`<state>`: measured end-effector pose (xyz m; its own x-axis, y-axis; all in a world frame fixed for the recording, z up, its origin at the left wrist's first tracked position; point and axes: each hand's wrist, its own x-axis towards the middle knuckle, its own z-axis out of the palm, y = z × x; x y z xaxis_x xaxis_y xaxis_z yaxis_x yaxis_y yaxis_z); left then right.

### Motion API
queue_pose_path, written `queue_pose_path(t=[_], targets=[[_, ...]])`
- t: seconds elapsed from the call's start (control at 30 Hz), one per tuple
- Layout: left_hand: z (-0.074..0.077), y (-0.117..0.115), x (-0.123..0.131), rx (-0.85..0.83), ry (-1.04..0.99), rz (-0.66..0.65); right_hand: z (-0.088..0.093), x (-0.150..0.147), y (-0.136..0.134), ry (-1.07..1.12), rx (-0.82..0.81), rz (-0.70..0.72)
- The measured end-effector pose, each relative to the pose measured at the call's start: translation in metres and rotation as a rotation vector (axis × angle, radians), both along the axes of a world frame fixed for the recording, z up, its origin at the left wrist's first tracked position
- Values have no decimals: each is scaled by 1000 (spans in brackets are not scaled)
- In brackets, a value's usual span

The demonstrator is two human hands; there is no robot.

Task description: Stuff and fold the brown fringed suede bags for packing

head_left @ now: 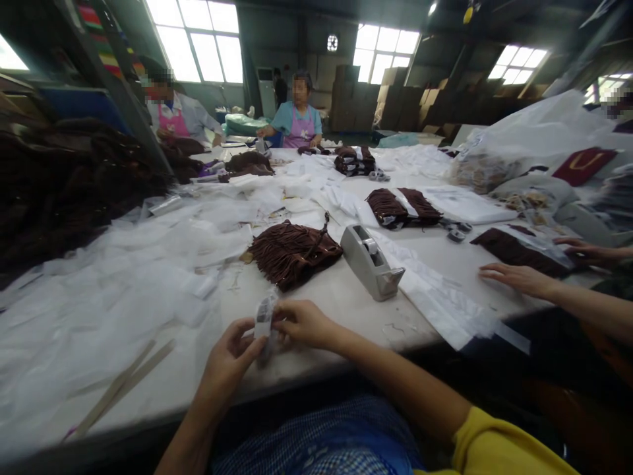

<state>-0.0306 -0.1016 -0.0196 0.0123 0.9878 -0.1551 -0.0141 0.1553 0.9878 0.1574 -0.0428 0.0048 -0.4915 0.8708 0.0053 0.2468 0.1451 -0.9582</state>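
My left hand (228, 359) and my right hand (302, 323) meet near the table's front edge, both pinching a small white printed label strip (264, 318) held upright between them. Just beyond lies a brown fringed bag (293, 253) flat on the white table (346, 297). A grey tape dispenser (370, 262) stands to the right of the bag.
Heaps of clear plastic bags (109, 284) cover the left of the table, with flat sticks (123, 382) near the front. A co-worker's hands (519, 277) rest on another brown bag (524, 254) at right. Two people in pink aprons sit at the far end. Dark bags are piled at left (64, 185).
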Motion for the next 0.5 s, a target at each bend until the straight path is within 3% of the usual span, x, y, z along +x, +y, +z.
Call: queue_pose_path(t=[0.03, 0.1, 0.17, 0.23, 0.37, 0.5], targets=[[1, 1, -1, 4, 15, 30, 3, 12, 5, -19, 52, -29], [4, 3, -6, 1, 20, 66, 9, 40, 18, -124, 245, -216], [10, 7, -14, -13, 10, 72, 12, 69, 37, -280, 464, -426], [15, 13, -24, -19, 55, 90, 12, 92, 59, -482, 600, -526], [25, 32, -47, 28, 222, 167, 11, 110, 101, -842, 592, -494], [36, 71, -60, 109, 214, 189, 23, 94, 110, -854, 584, -442]])
